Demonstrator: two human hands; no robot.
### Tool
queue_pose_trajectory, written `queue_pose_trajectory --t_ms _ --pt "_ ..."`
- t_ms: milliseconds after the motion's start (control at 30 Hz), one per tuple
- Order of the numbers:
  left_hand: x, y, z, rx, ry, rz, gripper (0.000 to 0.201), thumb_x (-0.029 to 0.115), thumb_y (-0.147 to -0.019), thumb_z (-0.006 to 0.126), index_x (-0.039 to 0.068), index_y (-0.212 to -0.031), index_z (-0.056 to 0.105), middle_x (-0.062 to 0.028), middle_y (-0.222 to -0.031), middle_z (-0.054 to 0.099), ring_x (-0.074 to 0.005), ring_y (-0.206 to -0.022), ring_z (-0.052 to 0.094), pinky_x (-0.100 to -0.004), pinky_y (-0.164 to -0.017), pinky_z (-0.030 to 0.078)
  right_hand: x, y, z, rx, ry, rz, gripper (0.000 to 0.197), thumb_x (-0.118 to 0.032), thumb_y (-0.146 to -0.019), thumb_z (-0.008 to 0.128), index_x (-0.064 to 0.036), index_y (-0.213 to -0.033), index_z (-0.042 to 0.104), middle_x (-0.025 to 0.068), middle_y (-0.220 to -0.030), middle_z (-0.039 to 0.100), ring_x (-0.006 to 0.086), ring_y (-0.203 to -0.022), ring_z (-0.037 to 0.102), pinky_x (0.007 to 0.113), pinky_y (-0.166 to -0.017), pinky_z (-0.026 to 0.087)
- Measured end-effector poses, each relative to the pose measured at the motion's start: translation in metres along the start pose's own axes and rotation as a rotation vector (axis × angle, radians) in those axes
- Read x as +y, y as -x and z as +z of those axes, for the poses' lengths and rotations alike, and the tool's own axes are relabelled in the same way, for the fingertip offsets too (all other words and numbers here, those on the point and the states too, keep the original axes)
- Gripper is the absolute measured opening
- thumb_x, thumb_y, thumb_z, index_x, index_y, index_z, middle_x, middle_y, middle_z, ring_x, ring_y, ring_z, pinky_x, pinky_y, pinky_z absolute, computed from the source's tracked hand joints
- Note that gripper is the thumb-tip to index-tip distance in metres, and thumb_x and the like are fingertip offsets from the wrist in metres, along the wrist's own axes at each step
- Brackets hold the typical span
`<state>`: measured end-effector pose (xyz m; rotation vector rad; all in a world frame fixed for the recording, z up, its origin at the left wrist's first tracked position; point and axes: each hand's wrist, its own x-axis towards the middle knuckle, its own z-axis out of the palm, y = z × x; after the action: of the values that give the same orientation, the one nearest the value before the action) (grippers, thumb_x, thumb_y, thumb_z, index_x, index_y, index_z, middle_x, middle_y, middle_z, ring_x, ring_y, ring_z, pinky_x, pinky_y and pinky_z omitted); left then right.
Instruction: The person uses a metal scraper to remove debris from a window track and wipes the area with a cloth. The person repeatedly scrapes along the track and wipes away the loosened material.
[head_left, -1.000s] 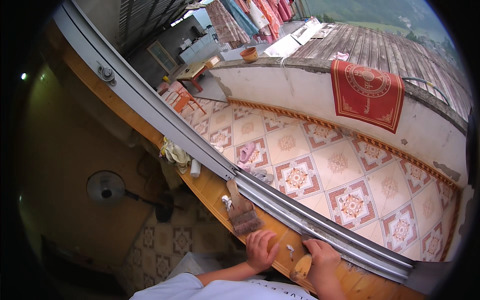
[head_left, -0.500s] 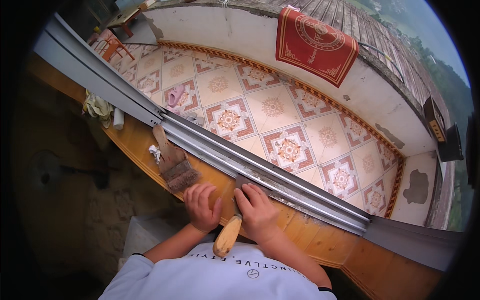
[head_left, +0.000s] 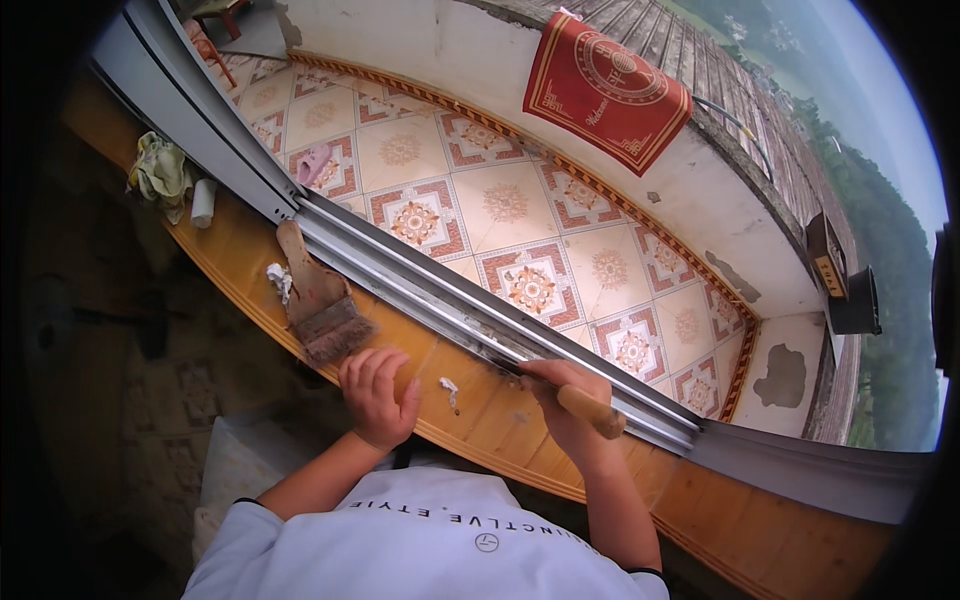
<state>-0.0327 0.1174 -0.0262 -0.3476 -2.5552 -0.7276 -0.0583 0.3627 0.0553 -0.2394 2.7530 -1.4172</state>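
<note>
My right hand [head_left: 570, 400] is wrapped round a flat scraper with a wooden handle [head_left: 592, 411]. The handle points right and toward me, while the blade end lies in the grooves of the metal sliding-window track [head_left: 425, 300], partly hidden by shadow and fingers. My left hand [head_left: 378, 400] rests at the near edge of the wooden sill [head_left: 490, 425], holding nothing, fingers stretched out and thumb apart. Just beyond it lies a wide bristle brush [head_left: 325, 305] with a wooden handle. Between my hands sits a small crumpled white scrap [head_left: 449, 387] with dark grime on it.
Farther left on the sill are a crumpled cloth [head_left: 161, 175], a white cylinder [head_left: 203, 204] and another white scrap [head_left: 279, 282]. A grey window frame [head_left: 200, 95] rises at left. Beyond the track, a tiled balcony floor holds a pink slipper [head_left: 314, 165]; a red mat [head_left: 608, 90] hangs over its wall.
The scraper has gone from lying across the track, handle toward me, to pointing along it, with my right hand moved right. A white scrap now shows on the sill. The view has shifted.
</note>
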Motion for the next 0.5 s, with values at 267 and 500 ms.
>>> queue_pose_trajectory --t_ms 267,500 --pt "-0.001 0.002 -0.001 -0.001 -0.003 -0.019 0.034 0.021 -0.079 0.063 0.006 -0.11 0.057 -0.0108 -0.11 0.058 -0.0307 -0.105 0.051 -0.0446 -0.095 0.034 -0.017 0.004 0.046 0.18 0.237 -0.177 0.028 0.003 -0.074 0.06 -0.006 -0.1 0.068 0.0103 -0.097 0.068 0.0228 -0.082 0.067 0.028 -0.072 0.054" --pt "0.0 0.001 0.0 0.023 0.002 -0.021 0.034 0.02 -0.079 0.064 0.006 -0.11 0.057 -0.0102 -0.11 0.058 -0.0308 -0.105 0.051 -0.0446 -0.095 0.034 0.001 -0.008 0.016 -0.001 -0.018 -0.028 0.013 -0.002 -0.076 0.07 -0.0063 -0.089 0.068 0.0097 -0.08 0.068 0.0258 -0.069 0.066 0.031 -0.059 0.051"
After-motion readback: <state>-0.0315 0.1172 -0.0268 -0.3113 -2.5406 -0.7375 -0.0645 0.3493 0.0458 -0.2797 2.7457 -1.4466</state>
